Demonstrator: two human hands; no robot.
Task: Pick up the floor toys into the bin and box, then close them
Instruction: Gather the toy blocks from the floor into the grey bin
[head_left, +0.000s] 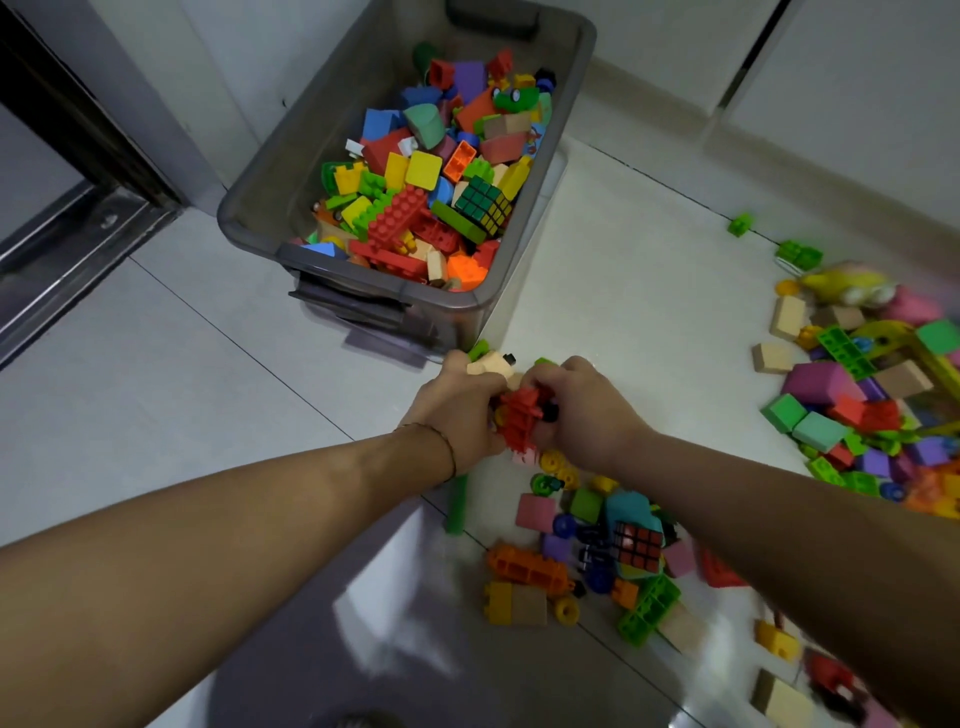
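- The left hand and the right hand meet above the floor, just in front of the near corner of the bin.
- The left grip is closed: its fingers curl round a beige block that sticks out past the knuckles.
- The right grip is closed too, curled onto a red toy wedged between the two palms. The toy is blurred and looks like a studded or spiky plastic piece, though its exact shape is hard to make out.
- A thin bracelet circles the left wrist.
- The grey translucent bin stands open and is heaped with coloured bricks and foam blocks. A puzzle cube lies on top near its right wall.
- Loose toys lie on the floor below the right forearm: a second puzzle cube, an orange brick, and a green stick under the left wrist.
- A larger toy pile lies well off to the right, with a yellow toy at its far edge.
- A small green brick sits alone near the wall.
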